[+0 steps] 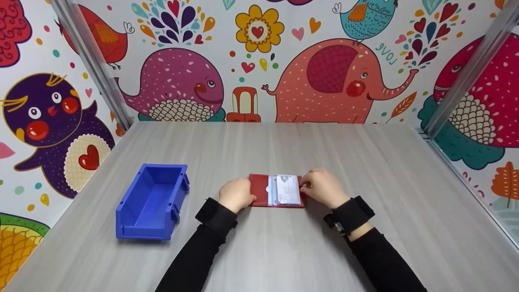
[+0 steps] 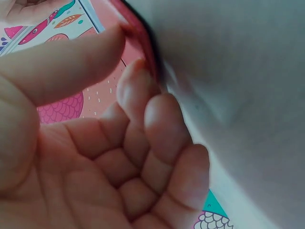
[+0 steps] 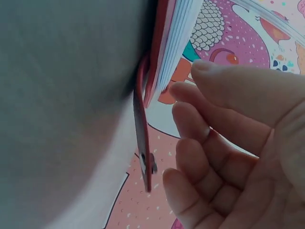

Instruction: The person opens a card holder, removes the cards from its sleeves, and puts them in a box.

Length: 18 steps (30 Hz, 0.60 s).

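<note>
A red card holder (image 1: 258, 190) lies spread open on the table, with a stack of clear card sleeves (image 1: 288, 190) on its right half. My left hand (image 1: 236, 194) pinches the left cover at its outer edge, thumb on the inner face; the red edge (image 2: 138, 36) meets the fingertips in the left wrist view. Beside the right edge is my right hand (image 1: 324, 188), its fingers loosely bent. The right wrist view shows a gap between that hand (image 3: 228, 138) and a red strap (image 3: 142, 124) with a metal snap (image 3: 153, 163) sticking out from the holder.
A blue plastic bin (image 1: 150, 202) stands on the table to the left of my left hand. The pale wood-grain table (image 1: 275, 251) meets a cartoon-printed wall (image 1: 251, 73) at the back, with metal posts (image 1: 466, 77) at the corners.
</note>
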Available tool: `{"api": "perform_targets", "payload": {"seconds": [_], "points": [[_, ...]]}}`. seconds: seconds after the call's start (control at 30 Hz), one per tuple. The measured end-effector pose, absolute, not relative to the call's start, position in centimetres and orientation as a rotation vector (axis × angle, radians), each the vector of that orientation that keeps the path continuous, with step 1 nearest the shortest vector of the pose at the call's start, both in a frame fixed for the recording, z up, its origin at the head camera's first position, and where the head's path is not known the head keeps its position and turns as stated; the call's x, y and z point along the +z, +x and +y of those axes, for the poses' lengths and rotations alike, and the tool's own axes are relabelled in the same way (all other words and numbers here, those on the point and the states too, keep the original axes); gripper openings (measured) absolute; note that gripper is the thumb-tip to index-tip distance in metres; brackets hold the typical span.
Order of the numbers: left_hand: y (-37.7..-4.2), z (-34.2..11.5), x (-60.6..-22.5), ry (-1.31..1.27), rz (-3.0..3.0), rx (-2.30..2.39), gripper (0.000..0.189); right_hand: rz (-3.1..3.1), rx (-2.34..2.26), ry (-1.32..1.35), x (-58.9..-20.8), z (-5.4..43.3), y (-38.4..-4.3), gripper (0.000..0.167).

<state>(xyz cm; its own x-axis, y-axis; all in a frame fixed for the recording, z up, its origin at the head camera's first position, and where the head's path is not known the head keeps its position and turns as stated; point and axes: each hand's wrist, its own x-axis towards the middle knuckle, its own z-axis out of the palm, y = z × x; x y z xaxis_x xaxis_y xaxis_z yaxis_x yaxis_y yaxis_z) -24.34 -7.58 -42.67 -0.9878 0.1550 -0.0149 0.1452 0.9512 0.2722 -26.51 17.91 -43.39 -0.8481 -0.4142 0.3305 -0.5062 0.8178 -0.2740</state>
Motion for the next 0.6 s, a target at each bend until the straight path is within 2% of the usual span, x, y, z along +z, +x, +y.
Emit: {"api": "perform_targets", "payload": {"seconds": [0.13,0.6], "points": [[-24.31,-7.58,-42.55,0.24,3.066,0.431,0.022,-2.801,0.487,0.713,-43.5,17.58,-26.33,0.015],[-24.4,-7.66,-42.64,0.254,3.058,0.447,0.022,-2.836,0.388,0.758,-43.41,16.98,-25.89,0.017]]}}
